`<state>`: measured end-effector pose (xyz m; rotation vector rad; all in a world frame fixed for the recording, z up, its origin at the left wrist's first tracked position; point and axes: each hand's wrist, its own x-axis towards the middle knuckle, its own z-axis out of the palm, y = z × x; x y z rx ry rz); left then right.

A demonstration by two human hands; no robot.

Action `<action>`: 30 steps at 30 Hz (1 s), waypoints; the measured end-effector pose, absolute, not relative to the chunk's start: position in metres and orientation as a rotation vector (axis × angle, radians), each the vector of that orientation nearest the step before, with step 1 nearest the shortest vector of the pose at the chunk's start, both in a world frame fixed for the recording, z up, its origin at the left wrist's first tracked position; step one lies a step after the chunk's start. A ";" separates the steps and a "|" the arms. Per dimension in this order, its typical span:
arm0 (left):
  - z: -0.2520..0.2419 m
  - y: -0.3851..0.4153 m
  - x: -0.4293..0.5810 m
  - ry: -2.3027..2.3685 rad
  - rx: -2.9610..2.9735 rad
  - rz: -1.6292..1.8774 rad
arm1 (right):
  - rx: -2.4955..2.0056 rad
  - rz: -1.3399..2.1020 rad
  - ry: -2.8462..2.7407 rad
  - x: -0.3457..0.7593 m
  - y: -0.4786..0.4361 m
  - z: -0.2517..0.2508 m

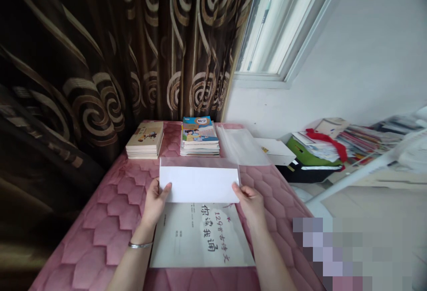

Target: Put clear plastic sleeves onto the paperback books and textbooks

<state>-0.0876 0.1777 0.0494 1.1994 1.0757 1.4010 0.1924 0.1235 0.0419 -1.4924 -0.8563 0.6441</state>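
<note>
A white booklet (203, 237) with black and red characters lies on the pink quilted surface (113, 211). Over its far end a clear plastic cover (199, 183) with a white flap is held up. My left hand (154, 204) pinches the cover's left edge, thumb on top. At the right edge my right hand (251, 201) pinches the same cover. A silver bangle (140, 245) sits on my left wrist.
Two stacks of books (146, 140) (199, 136) stand at the far edge, by a dark swirl-patterned curtain (100, 59). Clear plastic covers (240, 145) lie right of them. A white box (276, 151) and piles of papers (333, 144) sit to the right under a window.
</note>
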 end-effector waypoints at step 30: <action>0.050 0.180 -0.085 1.152 1.198 1.473 | -1.508 0.767 -1.013 0.194 0.124 0.040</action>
